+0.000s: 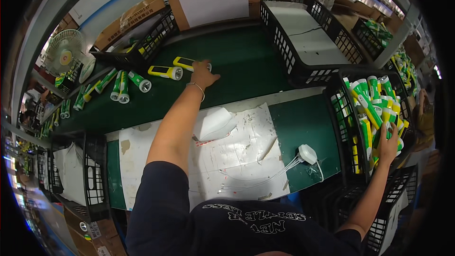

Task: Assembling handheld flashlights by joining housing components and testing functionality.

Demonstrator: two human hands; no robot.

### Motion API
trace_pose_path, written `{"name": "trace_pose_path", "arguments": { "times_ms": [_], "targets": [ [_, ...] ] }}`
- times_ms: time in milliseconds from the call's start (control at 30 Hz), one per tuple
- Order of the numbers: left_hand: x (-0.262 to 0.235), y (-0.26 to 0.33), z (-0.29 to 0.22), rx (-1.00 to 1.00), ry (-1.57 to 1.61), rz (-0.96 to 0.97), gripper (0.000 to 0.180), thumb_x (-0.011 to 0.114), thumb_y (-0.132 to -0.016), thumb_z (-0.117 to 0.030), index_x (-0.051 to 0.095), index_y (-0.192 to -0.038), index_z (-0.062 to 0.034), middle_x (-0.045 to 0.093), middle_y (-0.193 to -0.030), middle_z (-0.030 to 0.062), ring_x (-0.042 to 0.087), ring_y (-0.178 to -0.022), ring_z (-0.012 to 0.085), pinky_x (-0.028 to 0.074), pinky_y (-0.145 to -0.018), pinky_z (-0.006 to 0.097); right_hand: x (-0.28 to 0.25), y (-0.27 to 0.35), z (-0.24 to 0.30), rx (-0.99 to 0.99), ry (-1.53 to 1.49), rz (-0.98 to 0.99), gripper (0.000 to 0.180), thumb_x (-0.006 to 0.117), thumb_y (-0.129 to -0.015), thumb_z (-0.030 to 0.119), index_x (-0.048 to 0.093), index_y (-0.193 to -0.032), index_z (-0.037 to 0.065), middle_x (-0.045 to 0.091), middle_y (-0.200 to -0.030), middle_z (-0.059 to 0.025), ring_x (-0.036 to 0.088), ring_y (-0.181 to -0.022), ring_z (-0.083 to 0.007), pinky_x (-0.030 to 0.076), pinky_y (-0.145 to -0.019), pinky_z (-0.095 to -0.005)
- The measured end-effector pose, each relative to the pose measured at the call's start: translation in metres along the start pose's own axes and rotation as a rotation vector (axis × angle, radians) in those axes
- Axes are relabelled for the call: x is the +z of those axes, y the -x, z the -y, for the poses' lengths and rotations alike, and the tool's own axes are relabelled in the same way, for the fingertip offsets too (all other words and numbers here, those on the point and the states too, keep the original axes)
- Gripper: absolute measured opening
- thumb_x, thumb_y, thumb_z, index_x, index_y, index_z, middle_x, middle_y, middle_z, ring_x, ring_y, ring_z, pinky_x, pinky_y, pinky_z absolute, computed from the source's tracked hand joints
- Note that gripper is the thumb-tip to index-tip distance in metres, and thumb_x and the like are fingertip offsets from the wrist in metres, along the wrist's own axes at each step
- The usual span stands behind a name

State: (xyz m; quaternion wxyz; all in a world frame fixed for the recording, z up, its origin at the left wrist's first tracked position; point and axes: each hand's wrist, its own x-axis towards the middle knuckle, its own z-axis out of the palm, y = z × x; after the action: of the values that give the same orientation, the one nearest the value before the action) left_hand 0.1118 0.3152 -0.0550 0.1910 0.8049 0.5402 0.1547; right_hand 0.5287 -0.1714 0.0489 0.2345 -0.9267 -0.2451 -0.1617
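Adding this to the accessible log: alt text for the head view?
Seen from above, a person's left hand rests on a yellow flashlight lying on a green belt, while the right hand reaches into a black crate packed with green and yellow flashlights. More flashlights lie further left on the belt.

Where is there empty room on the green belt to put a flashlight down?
The green belt is bare between the left hand on a yellow flashlight and the empty black plastic crate. A smaller green patch lies beside the white charger box. It is crowded at the green-and-white flashlights on the left, and in the full black crate where the right hand reaches.
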Motion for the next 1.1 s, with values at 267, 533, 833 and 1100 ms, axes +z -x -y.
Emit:
{"name": "trace_pose_path", "arguments": {
  "times_ms": [267,533,833,1100],
  "targets": [
    [-0.075,0.063,-0.006,0.275,0.527,-0.493,0.059,0.077,-0.063,-0.004,0.047,-0.113,-0.0072,0.054,-0.105,0.0118,0.053,-0.095,0.0257,0.043,-0.086,0.031,-0.004,-0.006,-0.006,-0.042,-0.164,-0.065,0.055,0.051,-0.087,0.046,0.048,-0.125,0.006,0.055,-0.118,-0.0156,0.052,-0.110,-0.0277,0.040,-0.091,-0.0367],
    [-0.085,0.211,-0.065,-0.276,2.115,0.283,0.057,0.052,-0.084,-0.056,0.048,-0.117,-0.0088,0.058,-0.107,0.0074,0.056,-0.098,0.0209,0.044,-0.089,0.044,-0.018,0.043,0.046,-0.289,-0.614,-0.132,0.033,0.059,-0.088,0.020,0.053,-0.116,0.003,0.059,-0.106,-0.0050,0.054,-0.091,-0.0109,0.042,-0.069,-0.0219],
    [-0.015,0.293,-0.073,-0.602,1.958,0.475,0.038,0.048,-0.091,-0.042,0.047,-0.107,-0.0072,0.053,-0.083,0.0087,0.054,-0.067,0.0155,0.049,-0.056,0.028,0.008,0.206,0.215,-0.561,-0.881,0.555,0.029,0.066,-0.077,0.018,0.059,-0.103,0.007,0.062,-0.089,-0.0065,0.060,-0.074,-0.0185,0.046,-0.063,-0.0265],
    [-0.008,0.313,-0.065,-0.445,1.978,0.542,0.034,0.046,-0.092,-0.040,0.046,-0.110,-0.0102,0.054,-0.082,0.0085,0.053,-0.067,0.0159,0.048,-0.057,0.031,0.009,0.240,0.217,-0.771,-0.696,0.772,0.023,0.062,-0.081,0.024,0.057,-0.094,0.006,0.060,-0.087,-0.0100,0.062,-0.079,-0.0274,0.049,-0.067,-0.0338]
  ]
}}
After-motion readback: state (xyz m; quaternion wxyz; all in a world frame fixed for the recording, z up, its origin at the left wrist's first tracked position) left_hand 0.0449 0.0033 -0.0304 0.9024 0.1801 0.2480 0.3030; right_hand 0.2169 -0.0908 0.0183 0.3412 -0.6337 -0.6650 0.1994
